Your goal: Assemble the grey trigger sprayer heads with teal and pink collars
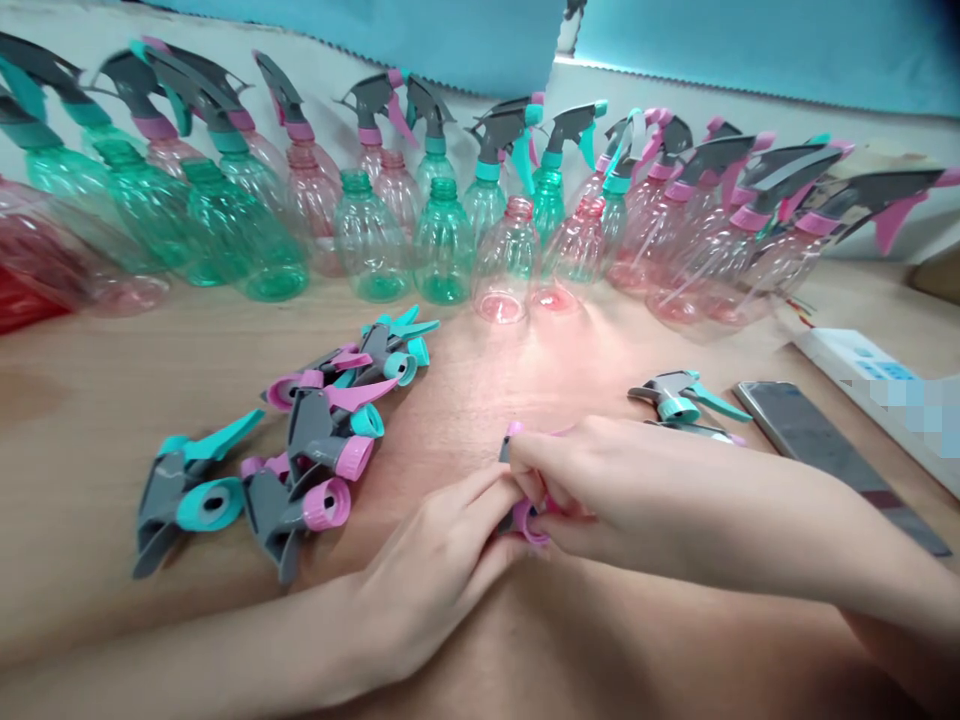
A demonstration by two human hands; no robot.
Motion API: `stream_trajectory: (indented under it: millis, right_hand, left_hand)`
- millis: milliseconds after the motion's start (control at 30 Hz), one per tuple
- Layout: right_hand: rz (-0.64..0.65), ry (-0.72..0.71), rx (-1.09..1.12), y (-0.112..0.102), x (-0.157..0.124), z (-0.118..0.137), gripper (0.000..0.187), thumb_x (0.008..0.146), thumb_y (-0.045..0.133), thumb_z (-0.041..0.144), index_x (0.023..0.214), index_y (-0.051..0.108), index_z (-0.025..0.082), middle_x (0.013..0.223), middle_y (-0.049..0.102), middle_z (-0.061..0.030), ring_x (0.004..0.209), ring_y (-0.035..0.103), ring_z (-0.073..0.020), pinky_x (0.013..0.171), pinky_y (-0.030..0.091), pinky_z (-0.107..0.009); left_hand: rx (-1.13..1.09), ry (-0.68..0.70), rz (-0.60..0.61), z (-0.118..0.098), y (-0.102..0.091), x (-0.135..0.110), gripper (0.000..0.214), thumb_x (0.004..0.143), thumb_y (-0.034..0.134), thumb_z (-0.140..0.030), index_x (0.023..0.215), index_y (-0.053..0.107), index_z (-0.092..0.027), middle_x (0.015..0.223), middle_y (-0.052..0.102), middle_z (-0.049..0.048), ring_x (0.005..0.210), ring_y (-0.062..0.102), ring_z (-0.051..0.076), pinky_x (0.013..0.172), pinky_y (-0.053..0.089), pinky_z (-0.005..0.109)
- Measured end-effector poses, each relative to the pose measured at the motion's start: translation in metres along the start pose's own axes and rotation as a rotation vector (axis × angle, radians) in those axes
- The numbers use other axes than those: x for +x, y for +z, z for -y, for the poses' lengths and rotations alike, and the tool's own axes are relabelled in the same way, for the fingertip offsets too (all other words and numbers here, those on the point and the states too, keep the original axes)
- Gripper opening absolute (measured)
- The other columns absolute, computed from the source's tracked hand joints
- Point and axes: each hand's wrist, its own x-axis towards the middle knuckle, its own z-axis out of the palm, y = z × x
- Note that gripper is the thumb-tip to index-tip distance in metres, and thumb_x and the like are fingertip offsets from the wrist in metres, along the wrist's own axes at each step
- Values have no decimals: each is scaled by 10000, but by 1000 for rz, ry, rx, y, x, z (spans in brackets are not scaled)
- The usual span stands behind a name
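Low over the middle of the table, my left hand (442, 560) and my right hand (577, 480) meet around one grey and pink spray trigger head (531, 522). The fingers of my left hand wrap its grey body, while my right hand pinches at its pink collar; most of it is hidden behind my fingers. Left of my hands lies a loose pile of grey spray heads (319, 430) with pink or turquoise levers and collars. Beyond my right wrist rest more spray heads, a turquoise one (679, 398) on top.
Along the wall stand several clear green bottles (442, 240) and pink bottles (506, 260), many with spray heads fitted, others with bare necks. A dark phone (832, 455) and a white box (885, 375) lie at the right. Red material (34, 300) shows at the far left.
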Motion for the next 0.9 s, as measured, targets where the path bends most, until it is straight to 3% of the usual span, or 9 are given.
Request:
stream_trajectory:
  millis: [133,433,600,800,900]
  right_hand:
    - [-59,10,26,6,1,0,125,759,517,151,721,408,198,625,467,49,526,371,-84,466,219,-240]
    - [-104,68,159,6,10,1,168,741,565,187,699,402,205,621,463,60,529,386,-79,465,250,-200]
    - [-220,55,170,6,12,5,190,680,561,100,689,401,201,608,452,72,520,362,-69,465,229,-201]
    - [-6,79,248,-5,9,-9,87,800,580,264,787,521,202,700,594,45,567,490,-85,488,321,-203]
    - [6,77,233,-13,7,-14,71,833,563,277,824,601,217,688,623,46,564,515,-88,485,326,-207]
  left_hand:
    - [-46,11,22,0,-4,2,152,886,508,-64,947,528,-202,1012,598,3,905,576,147,802,465,246]
    - [-18,-89,-127,5,-10,3,132,841,546,-65,811,574,-190,907,565,-12,746,523,126,699,432,232]
    - [5,-134,-191,5,-12,5,142,796,590,-60,833,574,-197,817,548,-35,691,486,118,635,398,224]
    - [-76,-136,-146,4,-11,3,117,807,667,-147,891,622,-215,863,587,-37,708,513,111,622,385,213]
    - [-122,-165,-180,5,-11,1,182,810,685,-214,978,620,-239,897,608,-33,740,533,122,621,387,218]
